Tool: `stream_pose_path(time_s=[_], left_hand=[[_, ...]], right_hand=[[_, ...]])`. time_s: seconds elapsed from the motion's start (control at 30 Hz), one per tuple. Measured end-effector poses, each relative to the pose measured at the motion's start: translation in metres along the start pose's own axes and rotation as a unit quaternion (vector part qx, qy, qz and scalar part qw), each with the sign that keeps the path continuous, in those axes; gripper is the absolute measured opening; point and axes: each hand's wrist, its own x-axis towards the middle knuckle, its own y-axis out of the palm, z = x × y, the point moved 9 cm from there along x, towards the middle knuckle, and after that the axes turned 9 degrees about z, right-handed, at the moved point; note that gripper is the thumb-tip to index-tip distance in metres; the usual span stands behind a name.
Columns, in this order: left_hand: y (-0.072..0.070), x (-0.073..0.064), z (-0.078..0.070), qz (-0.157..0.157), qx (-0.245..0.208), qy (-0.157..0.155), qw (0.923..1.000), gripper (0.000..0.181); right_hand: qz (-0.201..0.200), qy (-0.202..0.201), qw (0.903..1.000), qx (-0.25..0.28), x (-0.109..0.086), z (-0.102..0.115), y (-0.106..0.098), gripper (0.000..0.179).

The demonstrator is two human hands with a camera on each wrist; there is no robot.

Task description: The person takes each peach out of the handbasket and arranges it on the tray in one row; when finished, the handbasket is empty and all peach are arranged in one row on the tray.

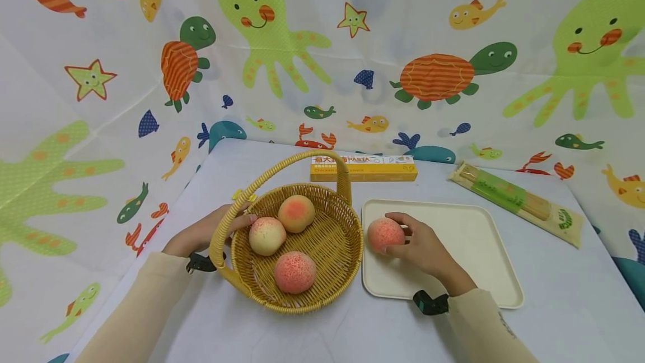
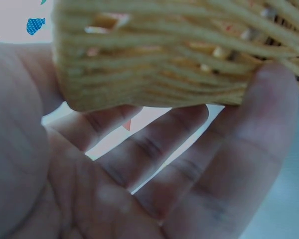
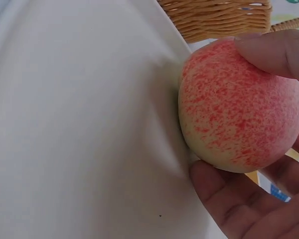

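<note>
Two sleeves (image 1: 138, 301), left hand (image 1: 206, 231) holding one basket (image 1: 332, 242), three peaches (image 1: 295, 272) inside, right hand (image 1: 424, 246) gripping another (image 1: 384, 235)

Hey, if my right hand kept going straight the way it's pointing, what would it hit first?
Probably the wicker basket, with the peach your right hand holds leading. If it's low, the cream tray's rim might come first; height is hard to judge.

A yellow pasta box (image 1: 378, 171) and a green-labelled packet (image 1: 519, 201) lie on a white table (image 1: 559, 284) before a sea-creature curtain (image 1: 322, 91).
</note>
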Motion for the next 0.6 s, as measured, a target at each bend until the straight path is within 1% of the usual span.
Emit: stream_pose_path(time_s=[0.27, 0.6], left_hand=[[-0.0006, 0.0008, 0.0015, -0.005, 0.003, -0.005, 1.0, 0.042], [-0.0008, 0.0004, 0.0023, -0.006, 0.004, -0.01, 0.9999, 0.043]], right_hand=[[-0.027, 0.006, 0.9996, -0.004, 0.0053, -0.0013, -0.0021, 0.07], [-0.038, 0.005, 0.9992, -0.014, 0.0103, -0.0011, -0.0003, 0.07]])
